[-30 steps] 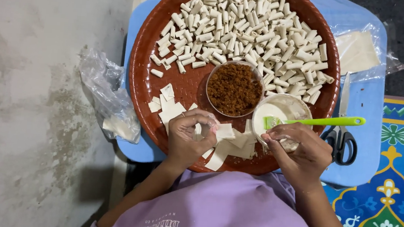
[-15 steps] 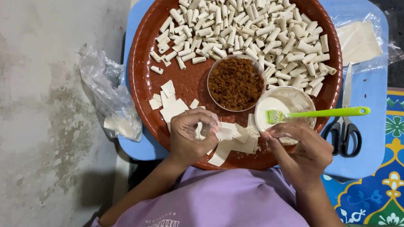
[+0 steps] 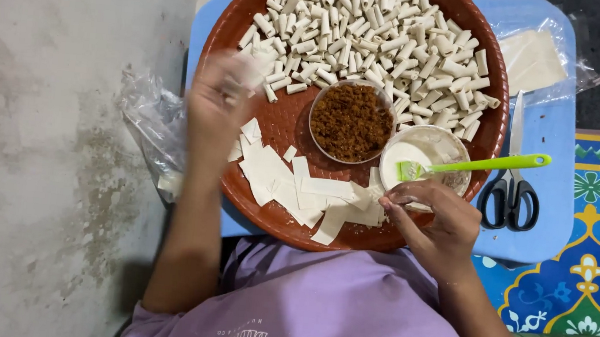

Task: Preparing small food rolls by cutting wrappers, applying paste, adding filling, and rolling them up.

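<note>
1. Grip: left hand (image 3: 219,106) is blurred over the tray's left rim beside the rolls; whether its fingers are apart or closed cannot be told. Right hand (image 3: 433,221) has its fingers drawn together at the near rim, touching the end of the strips.
2. Blue desk (image 3: 552,141), carrying everything.
3. Round brown tray (image 3: 282,126).
4. Heap of pale rolls (image 3: 386,34), far half of the tray.
5. Clear bag of flat pale sheets (image 3: 534,55), upper right, with no label visible; crumpled clear bag (image 3: 150,125), left of the desk.
6. Cut strips (image 3: 298,190), near half; work in hand appears to be rolling. Another roll would call for one strip, filling and paste.
7. Bowl of brown filling (image 3: 352,122); bowl of white paste (image 3: 404,156) touching it.
8. Black scissors (image 3: 509,189); green brush (image 3: 484,164) resting in the paste.
</note>
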